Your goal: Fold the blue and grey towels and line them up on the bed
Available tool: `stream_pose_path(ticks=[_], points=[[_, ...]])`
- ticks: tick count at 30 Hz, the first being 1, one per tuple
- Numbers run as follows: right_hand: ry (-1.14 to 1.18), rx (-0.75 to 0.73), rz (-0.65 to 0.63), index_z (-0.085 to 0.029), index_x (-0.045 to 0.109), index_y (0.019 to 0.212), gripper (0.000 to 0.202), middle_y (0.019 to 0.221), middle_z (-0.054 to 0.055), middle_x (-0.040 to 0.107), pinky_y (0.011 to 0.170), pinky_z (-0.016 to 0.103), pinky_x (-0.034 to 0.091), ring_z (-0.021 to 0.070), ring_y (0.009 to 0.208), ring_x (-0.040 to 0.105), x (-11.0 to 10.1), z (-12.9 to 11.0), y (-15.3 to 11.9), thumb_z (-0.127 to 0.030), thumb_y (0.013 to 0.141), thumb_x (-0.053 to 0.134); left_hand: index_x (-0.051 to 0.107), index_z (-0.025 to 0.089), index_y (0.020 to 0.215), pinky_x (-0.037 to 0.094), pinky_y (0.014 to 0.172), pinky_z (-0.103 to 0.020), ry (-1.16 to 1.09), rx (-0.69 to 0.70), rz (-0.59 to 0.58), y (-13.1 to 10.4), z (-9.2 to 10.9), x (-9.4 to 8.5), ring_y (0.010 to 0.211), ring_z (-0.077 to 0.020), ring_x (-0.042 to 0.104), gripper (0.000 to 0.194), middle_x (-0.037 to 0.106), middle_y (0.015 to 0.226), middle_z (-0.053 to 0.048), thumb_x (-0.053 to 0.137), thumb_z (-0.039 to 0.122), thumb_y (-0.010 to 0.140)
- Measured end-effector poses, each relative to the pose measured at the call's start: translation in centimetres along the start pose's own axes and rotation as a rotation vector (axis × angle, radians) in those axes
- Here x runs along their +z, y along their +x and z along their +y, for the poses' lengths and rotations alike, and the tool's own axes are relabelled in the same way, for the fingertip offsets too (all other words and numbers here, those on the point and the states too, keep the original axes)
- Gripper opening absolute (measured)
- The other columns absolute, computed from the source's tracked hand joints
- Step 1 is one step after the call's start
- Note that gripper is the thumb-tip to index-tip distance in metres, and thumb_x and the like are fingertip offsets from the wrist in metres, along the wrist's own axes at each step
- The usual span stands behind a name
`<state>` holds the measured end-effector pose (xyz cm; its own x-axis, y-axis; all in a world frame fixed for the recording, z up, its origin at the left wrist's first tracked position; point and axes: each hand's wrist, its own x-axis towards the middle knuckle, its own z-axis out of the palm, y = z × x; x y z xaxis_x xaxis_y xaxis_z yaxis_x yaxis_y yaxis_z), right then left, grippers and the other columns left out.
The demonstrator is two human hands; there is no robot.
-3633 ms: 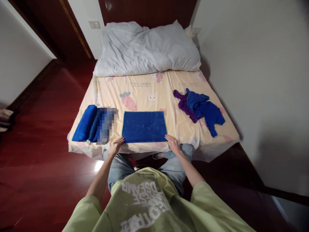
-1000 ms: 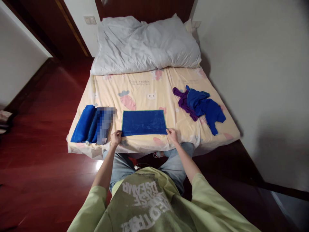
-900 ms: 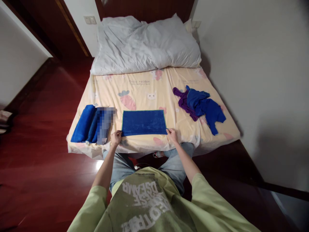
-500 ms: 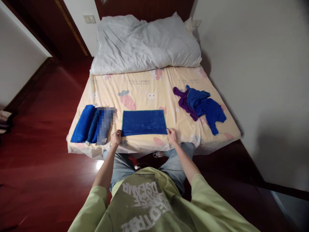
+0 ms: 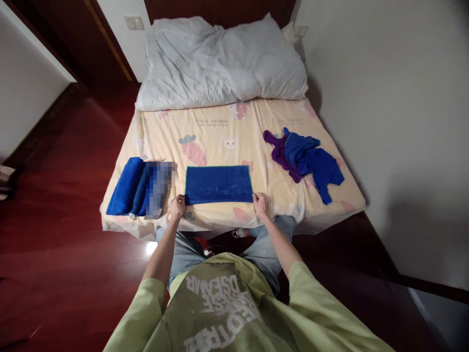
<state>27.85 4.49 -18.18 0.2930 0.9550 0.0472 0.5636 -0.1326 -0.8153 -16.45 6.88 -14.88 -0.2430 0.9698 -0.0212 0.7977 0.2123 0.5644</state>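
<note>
A dark blue towel point(image 5: 219, 184) with a green edge lies flat as a wide rectangle near the front of the bed. My left hand point(image 5: 178, 206) pinches its near left corner. At the near right corner, my right hand point(image 5: 260, 203) is closed on the towel in the same way. Left of it lie several folded blue towels point(image 5: 126, 188) side by side, partly blurred out. Over on the right is a crumpled heap of blue and purple cloths point(image 5: 306, 159).
The bed point(image 5: 216, 142) has a cream sheet printed with carrots and rabbits. A bunched grey-white quilt point(image 5: 223, 63) lies across its head end. A wall point(image 5: 388, 122) stands close on the right; dark red floor point(image 5: 66, 195) stretches along the left.
Both hands keep their hold on the near corners. The towel's near edge has shifted very slightly away from me; the folded towels and the heap lie as before.
</note>
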Motion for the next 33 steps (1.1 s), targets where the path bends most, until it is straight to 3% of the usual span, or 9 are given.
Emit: stream_pose_path(ticks=[5, 8, 10, 13, 15, 18, 24, 28, 33], points=[[-0.090, 0.078, 0.088, -0.024, 0.067, 0.076, 0.039, 0.073, 0.010, 0.069, 0.077, 0.036, 0.050, 0.0271, 0.075, 0.065, 0.5, 0.1, 0.1, -0.055, 0.092, 0.051, 0.073, 0.019, 0.100, 0.052, 0.082, -0.033, 0.020, 0.007, 0.005, 0.3, -0.3, 0.5, 0.087, -0.0271, 0.073, 0.025, 0.077, 0.090, -0.012, 0.053, 0.033, 0.094], [-0.144, 0.043, 0.079, -0.021, 0.071, 0.089, 0.034, 0.082, 0.013, 0.072, 0.084, 0.039, 0.051, 0.0295, 0.086, 0.067, 0.6, -0.4, -0.1, -0.047, 0.095, 0.050, 0.072, 0.019, 0.105, 0.053, 0.086, -0.036, 0.035, 0.027, -0.009, 0.2, -0.4, 0.6, 0.090, -0.0280, 0.072, 0.027, 0.075, 0.093, -0.013, 0.051, 0.031, 0.095], [-0.209, -0.042, 0.058, -0.018, 0.072, 0.110, 0.032, 0.106, 0.019, 0.073, 0.096, 0.046, 0.049, 0.0332, 0.105, 0.065, 0.5, -0.9, -0.4, -0.036, 0.097, 0.049, 0.071, 0.017, 0.113, 0.052, 0.093, -0.040, 0.062, 0.110, -0.007, 0.0, -0.4, 0.6, 0.099, -0.0308, 0.071, 0.029, 0.073, 0.106, -0.017, 0.049, 0.024, 0.095], [-0.328, -0.253, -0.048, -0.020, 0.067, 0.131, 0.041, 0.139, 0.019, 0.063, 0.113, 0.054, 0.038, 0.0350, 0.130, 0.055, 0.0, -1.3, -1.0, -0.016, 0.096, 0.045, 0.068, 0.016, 0.126, 0.045, 0.109, -0.052, 0.126, 0.369, -0.042, -0.4, -0.6, 0.7, 0.125, -0.0376, 0.060, 0.041, 0.064, 0.133, -0.022, 0.048, 0.011, 0.090], [-0.402, -0.397, -0.180, -0.022, 0.069, 0.131, 0.049, 0.141, 0.014, 0.064, 0.116, 0.053, 0.039, 0.0318, 0.133, 0.056, -0.6, -1.1, -1.3, -0.007, 0.092, 0.043, 0.066, 0.016, 0.129, 0.042, 0.113, -0.054, 0.154, 0.524, -0.131, -0.6, -1.1, 0.8, 0.132, -0.0378, 0.055, 0.046, 0.062, 0.137, -0.021, 0.048, 0.007, 0.088], [-0.457, -0.556, -0.274, -0.019, 0.068, 0.135, 0.054, 0.141, 0.011, 0.066, 0.116, 0.047, 0.043, 0.0261, 0.135, 0.058, -1.7, -0.4, -1.8, -0.004, 0.091, 0.041, 0.063, 0.016, 0.135, 0.046, 0.114, -0.050, 0.161, 0.619, -0.212, -1.3, -2.2, 1.1, 0.132, -0.0328, 0.056, 0.052, 0.063, 0.136, -0.019, 0.047, 0.005, 0.086], [-0.506, -0.646, -0.236, -0.016, 0.059, 0.147, 0.051, 0.151, 0.011, 0.057, 0.122, 0.047, 0.040, 0.0244, 0.143, 0.053, -2.9, -0.1, -2.7, -0.017, 0.098, 0.047, 0.058, 0.013, 0.143, 0.045, 0.118, -0.045, 0.170, 0.628, -0.134, -2.7, -2.8, 1.8, 0.140, -0.0308, 0.051, 0.051, 0.055, 0.147, -0.020, 0.047, 0.012, 0.092], [-0.524, -0.607, -0.233, -0.017, 0.064, 0.142, 0.049, 0.147, 0.010, 0.062, 0.118, 0.046, 0.043, 0.0242, 0.138, 0.058, -2.6, -0.8, -2.4, -0.012, 0.097, 0.047, 0.060, 0.014, 0.141, 0.050, 0.111, -0.043, 0.212, 0.555, -0.161, -2.2, -2.0, 1.9, 0.132, -0.0301, 0.057, 0.050, 0.059, 0.141, -0.019, 0.045, 0.010, 0.093], [-0.502, -0.530, -0.210, -0.017, 0.070, 0.133, 0.050, 0.140, 0.010, 0.067, 0.112, 0.043, 0.049, 0.0231, 0.132, 0.063, -1.9, -1.0, -1.9, -0.002, 0.091, 0.047, 0.062, 0.011, 0.138, 0.049, 0.107, -0.042, 0.234, 0.567, -0.207, -1.2, -1.5, 1.2, 0.125, -0.0299, 0.059, 0.049, 0.062, 0.139, -0.021, 0.044, 0.008, 0.092]])
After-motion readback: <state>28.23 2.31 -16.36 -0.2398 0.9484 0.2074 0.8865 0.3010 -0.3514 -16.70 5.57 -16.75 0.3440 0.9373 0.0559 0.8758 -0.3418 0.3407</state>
